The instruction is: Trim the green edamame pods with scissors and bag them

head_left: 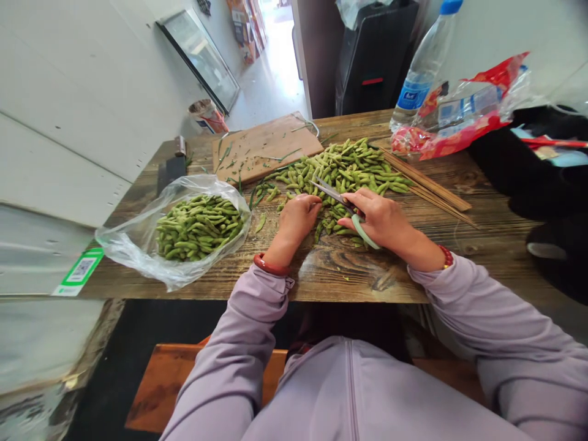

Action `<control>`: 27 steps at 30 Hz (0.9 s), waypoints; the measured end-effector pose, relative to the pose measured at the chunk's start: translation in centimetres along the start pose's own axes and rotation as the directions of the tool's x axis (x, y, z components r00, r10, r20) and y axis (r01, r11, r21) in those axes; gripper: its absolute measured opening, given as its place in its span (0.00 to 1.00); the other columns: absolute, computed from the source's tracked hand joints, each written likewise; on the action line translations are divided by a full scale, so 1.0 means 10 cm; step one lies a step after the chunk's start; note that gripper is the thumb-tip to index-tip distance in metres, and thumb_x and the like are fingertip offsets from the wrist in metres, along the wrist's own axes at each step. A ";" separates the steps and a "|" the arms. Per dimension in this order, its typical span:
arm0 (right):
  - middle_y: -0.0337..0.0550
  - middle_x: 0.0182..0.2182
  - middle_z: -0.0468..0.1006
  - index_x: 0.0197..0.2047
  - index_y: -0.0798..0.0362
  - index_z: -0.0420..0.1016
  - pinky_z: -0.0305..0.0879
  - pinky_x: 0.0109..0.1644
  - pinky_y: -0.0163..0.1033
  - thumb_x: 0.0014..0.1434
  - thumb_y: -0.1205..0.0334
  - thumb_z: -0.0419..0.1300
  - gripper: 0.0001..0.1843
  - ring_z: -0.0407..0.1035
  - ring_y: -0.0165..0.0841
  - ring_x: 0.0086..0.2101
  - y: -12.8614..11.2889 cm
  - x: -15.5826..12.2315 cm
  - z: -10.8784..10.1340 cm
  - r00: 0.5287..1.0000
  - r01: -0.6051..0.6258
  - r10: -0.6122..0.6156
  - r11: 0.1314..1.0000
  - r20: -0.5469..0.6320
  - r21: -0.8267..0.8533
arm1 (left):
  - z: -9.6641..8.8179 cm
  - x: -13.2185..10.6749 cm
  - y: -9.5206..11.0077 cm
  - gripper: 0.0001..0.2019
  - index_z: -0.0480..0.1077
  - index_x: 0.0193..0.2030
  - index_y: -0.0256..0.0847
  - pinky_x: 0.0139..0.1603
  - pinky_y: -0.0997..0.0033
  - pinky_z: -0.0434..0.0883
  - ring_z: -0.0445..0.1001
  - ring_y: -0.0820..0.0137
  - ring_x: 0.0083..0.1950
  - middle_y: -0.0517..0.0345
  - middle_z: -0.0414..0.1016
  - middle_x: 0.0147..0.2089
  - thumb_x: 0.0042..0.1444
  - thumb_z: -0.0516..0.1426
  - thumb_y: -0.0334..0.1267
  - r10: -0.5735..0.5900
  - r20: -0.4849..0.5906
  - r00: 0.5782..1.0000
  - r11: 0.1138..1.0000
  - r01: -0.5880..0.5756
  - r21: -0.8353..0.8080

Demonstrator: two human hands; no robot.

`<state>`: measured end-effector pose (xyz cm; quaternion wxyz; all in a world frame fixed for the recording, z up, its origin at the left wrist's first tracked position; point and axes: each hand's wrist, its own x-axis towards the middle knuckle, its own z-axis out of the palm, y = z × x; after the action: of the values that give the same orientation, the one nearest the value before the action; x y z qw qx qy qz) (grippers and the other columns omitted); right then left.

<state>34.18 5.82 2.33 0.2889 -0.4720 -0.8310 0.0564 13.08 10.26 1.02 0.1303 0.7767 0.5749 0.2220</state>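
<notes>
My right hand [383, 220] is closed around green-handled scissors [342, 202], whose blades point left and are slightly apart. My left hand [297, 219] is curled with its fingertips at the blade tips, pinching something I cannot make out. Both hands sit at the near edge of a loose heap of green bean pods [342, 168] on the wooden table [349, 272]. Left of my hands, a clear plastic bag [138, 245] holds more green pods [198, 225].
A wooden cutting board [264, 147] with green trimmings lies at the back left, a dark cleaver [171, 168] beside it. Bamboo skewers [427, 184], a water bottle [425, 64], a red-and-clear plastic bag [463, 116] and dark cloth [542, 177] crowd the right side.
</notes>
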 end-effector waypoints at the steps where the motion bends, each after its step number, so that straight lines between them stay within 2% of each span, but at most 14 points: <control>1: 0.49 0.43 0.78 0.55 0.54 0.74 0.68 0.39 0.42 0.62 0.55 0.66 0.21 0.74 0.40 0.37 0.00 0.00 0.00 1.000 0.001 -0.001 1.000 0.003 -0.001 | 0.00 -0.01 0.03 0.10 0.81 0.44 0.39 0.47 0.65 0.69 0.77 0.62 0.45 0.48 0.82 0.44 0.62 0.58 0.37 0.002 0.013 1.000 0.999 -0.002 0.041; 4: 0.48 0.43 0.78 0.56 0.53 0.73 0.68 0.39 0.42 0.62 0.55 0.65 0.21 0.74 0.40 0.38 0.00 0.00 0.00 1.000 0.004 -0.004 1.000 0.012 0.004 | -0.02 -0.03 0.11 0.10 0.80 0.44 0.39 0.46 0.64 0.69 0.76 0.62 0.44 0.48 0.81 0.46 0.62 0.57 0.37 -0.004 0.054 0.999 0.994 -0.002 0.106; 7: 0.48 0.44 0.78 0.56 0.53 0.74 0.68 0.40 0.42 0.62 0.55 0.65 0.21 0.74 0.40 0.37 0.01 0.00 0.01 1.000 -0.001 0.000 1.000 0.018 0.007 | -0.02 -0.02 0.12 0.08 0.78 0.39 0.38 0.43 0.65 0.67 0.74 0.63 0.41 0.49 0.79 0.41 0.60 0.57 0.34 -0.025 0.069 0.997 0.995 0.018 0.099; 9: 0.49 0.44 0.78 0.56 0.53 0.74 0.68 0.40 0.42 0.62 0.55 0.66 0.21 0.74 0.40 0.37 0.02 0.00 0.01 1.000 -0.005 0.005 1.000 0.016 0.010 | -0.03 -0.02 0.08 0.06 0.76 0.34 0.37 0.42 0.66 0.66 0.72 0.65 0.38 0.52 0.77 0.36 0.58 0.57 0.31 -0.031 0.052 0.998 0.999 0.031 0.013; 11: 0.49 0.44 0.79 0.57 0.53 0.73 0.68 0.40 0.41 0.62 0.55 0.66 0.22 0.74 0.39 0.37 0.03 0.01 0.01 1.000 -0.012 0.011 1.000 0.012 0.012 | -0.05 -0.02 0.04 0.06 0.74 0.32 0.37 0.39 0.68 0.65 0.69 0.69 0.35 0.55 0.74 0.32 0.57 0.57 0.31 -0.052 0.028 0.998 0.980 0.057 -0.190; 13: 0.49 0.44 0.79 0.57 0.53 0.73 0.68 0.39 0.41 0.62 0.55 0.66 0.22 0.74 0.39 0.36 0.03 0.01 0.00 1.000 -0.019 0.018 1.000 0.014 0.013 | -0.10 -0.05 0.02 0.05 0.73 0.32 0.37 0.34 0.72 0.62 0.65 0.73 0.30 0.60 0.71 0.28 0.57 0.58 0.35 -0.098 0.043 0.994 0.874 0.107 -0.474; 15: 0.49 0.44 0.79 0.56 0.54 0.73 0.68 0.38 0.42 0.62 0.55 0.66 0.22 0.74 0.38 0.35 0.02 0.01 0.00 1.000 -0.020 0.020 1.000 0.020 0.011 | -0.16 -0.08 0.02 0.07 0.71 0.33 0.38 0.27 0.75 0.58 0.60 0.77 0.25 0.64 0.67 0.25 0.56 0.60 0.39 -0.143 0.109 0.984 0.677 0.177 -0.714; 17: 0.49 0.44 0.79 0.56 0.53 0.74 0.68 0.38 0.42 0.62 0.55 0.66 0.21 0.74 0.38 0.34 0.02 0.01 0.00 1.000 -0.019 0.019 1.000 0.023 0.008 | -0.22 -0.12 0.05 0.09 0.69 0.33 0.38 0.23 0.77 0.53 0.58 0.79 0.23 0.64 0.67 0.25 0.53 0.62 0.41 -0.163 0.195 0.967 0.475 0.250 -0.844; 19: 0.48 0.44 0.79 0.56 0.51 0.74 0.68 0.37 0.42 0.62 0.55 0.65 0.20 0.74 0.38 0.35 0.02 0.01 0.00 0.999 -0.020 0.020 1.000 0.025 0.005 | -0.27 -0.14 0.08 0.11 0.68 0.33 0.38 0.21 0.78 0.51 0.59 0.81 0.22 0.61 0.72 0.28 0.50 0.64 0.40 -0.164 0.263 0.951 0.329 0.304 -0.894; 21: 0.48 0.43 0.79 0.56 0.51 0.74 0.68 0.37 0.42 0.62 0.54 0.65 0.20 0.74 0.39 0.35 0.03 0.01 0.01 0.999 -0.021 0.021 1.000 0.026 0.006 | -0.31 -0.14 0.11 0.11 0.70 0.34 0.37 0.20 0.79 0.50 0.60 0.82 0.22 0.58 0.74 0.31 0.48 0.65 0.39 -0.158 0.302 0.940 0.235 0.333 -0.913; 23: 0.48 0.43 0.79 0.57 0.51 0.73 0.68 0.38 0.42 0.62 0.54 0.64 0.21 0.74 0.39 0.36 0.04 0.00 0.02 0.999 -0.017 0.017 1.000 0.028 0.011 | -0.32 -0.14 0.11 0.12 0.73 0.37 0.36 0.20 0.80 0.49 0.60 0.82 0.22 0.59 0.74 0.31 0.47 0.66 0.37 -0.149 0.321 0.935 0.178 0.344 -0.922; 27: 0.49 0.43 0.78 0.57 0.51 0.73 0.69 0.39 0.42 0.63 0.54 0.64 0.22 0.74 0.40 0.38 0.05 0.00 0.02 0.999 -0.014 0.013 1.000 0.042 0.024 | -0.31 -0.14 0.09 0.13 0.77 0.40 0.35 0.20 0.80 0.50 0.59 0.83 0.23 0.61 0.71 0.30 0.46 0.67 0.35 -0.127 0.324 0.937 0.140 0.340 -0.930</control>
<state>34.43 6.13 1.99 0.2770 -0.4726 -0.8329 0.0783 11.99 8.47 3.89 0.6753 0.4287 0.3999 0.4475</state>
